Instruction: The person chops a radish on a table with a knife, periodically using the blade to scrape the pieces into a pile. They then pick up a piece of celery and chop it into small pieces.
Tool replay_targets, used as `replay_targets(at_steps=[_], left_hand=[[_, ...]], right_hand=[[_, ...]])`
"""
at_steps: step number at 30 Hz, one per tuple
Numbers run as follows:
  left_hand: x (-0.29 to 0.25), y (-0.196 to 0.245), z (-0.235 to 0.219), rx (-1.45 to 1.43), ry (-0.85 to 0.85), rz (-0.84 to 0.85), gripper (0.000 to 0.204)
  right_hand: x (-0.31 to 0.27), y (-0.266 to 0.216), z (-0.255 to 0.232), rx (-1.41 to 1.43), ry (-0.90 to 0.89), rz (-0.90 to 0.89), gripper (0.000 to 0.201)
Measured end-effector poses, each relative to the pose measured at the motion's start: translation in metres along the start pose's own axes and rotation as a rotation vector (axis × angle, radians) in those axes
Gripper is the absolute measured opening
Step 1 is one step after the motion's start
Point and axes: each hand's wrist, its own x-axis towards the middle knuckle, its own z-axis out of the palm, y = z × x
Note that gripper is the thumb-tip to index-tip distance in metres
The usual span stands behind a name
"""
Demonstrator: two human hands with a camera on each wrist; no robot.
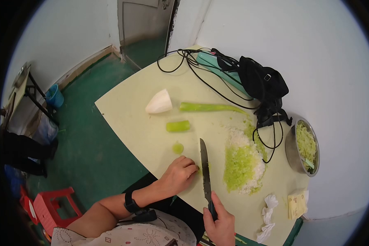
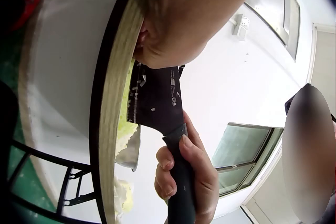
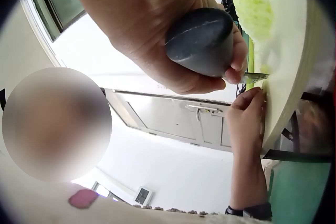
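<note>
My right hand (image 1: 220, 223) grips the black handle of a kitchen knife (image 1: 205, 170), whose dark blade points away from me over the table. In the left wrist view, pale bits cling to the blade (image 2: 155, 95). Close to the blade's left side, my left hand (image 1: 178, 174), fingers bent, holds a small green vegetable piece (image 1: 199, 171), mostly hidden by the fingertips. Beyond it lie a thin green round slice (image 1: 177, 148), a short green stem chunk (image 1: 178, 126), a long green stem (image 1: 209, 107) and a white radish chunk (image 1: 160, 102).
Right of the knife spreads a heap of chopped green and white bits (image 1: 242, 164). A metal bowl (image 1: 290, 149) of green shreds stands by the wall. A black bag (image 1: 262, 78) with cables lies at the back. Crumpled tissues (image 1: 267, 217) and yellow notes (image 1: 297, 205) lie near the right edge.
</note>
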Motion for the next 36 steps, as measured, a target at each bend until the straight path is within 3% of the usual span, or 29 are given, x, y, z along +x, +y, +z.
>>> replay_targets(at_steps=[3, 6, 9, 12, 15, 18, 24, 27, 30, 33, 36], left_hand=[[0.003, 0.0, -0.001, 0.011, -0.026, 0.017, 0.016], [0.001, -0.001, 0.001, 0.011, -0.026, 0.029, 0.014], [0.001, 0.0, 0.002, 0.027, -0.028, 0.033, 0.015], [-0.003, -0.003, 0.001, 0.047, -0.005, 0.029, 0.017], [-0.003, 0.0, 0.002, 0.05, 0.007, 0.017, 0.018], [-0.002, 0.001, 0.001, 0.067, -0.008, 0.032, 0.018], [-0.003, -0.001, 0.0, 0.122, -0.082, 0.091, 0.018], [-0.004, -0.004, 0.001, 0.115, -0.07, 0.108, 0.017], [-0.008, -0.006, 0.004, 0.117, -0.028, 0.084, 0.017], [-0.006, -0.004, 0.003, 0.097, -0.014, 0.068, 0.017], [-0.003, -0.003, 0.002, 0.082, -0.031, 0.066, 0.016]], right_hand=[[0.003, 0.002, 0.005, -0.046, -0.021, -0.031, 0.043], [0.014, -0.011, 0.001, -0.121, -0.104, 0.09, 0.045], [0.024, 0.0, 0.008, -0.143, -0.043, 0.009, 0.046], [0.023, -0.012, -0.002, -0.013, -0.062, 0.217, 0.047], [0.015, -0.011, -0.003, 0.007, -0.051, 0.168, 0.048], [0.009, -0.005, 0.002, -0.032, 0.021, -0.048, 0.042], [0.024, 0.0, 0.013, -0.17, -0.045, -0.097, 0.048], [0.033, 0.006, 0.015, -0.014, -0.034, 0.014, 0.047], [0.027, -0.009, 0.006, 0.281, -0.064, 0.408, 0.046], [0.016, -0.007, 0.007, 0.19, -0.05, 0.257, 0.046], [0.011, 0.004, 0.009, -0.043, -0.064, -0.055, 0.045]])
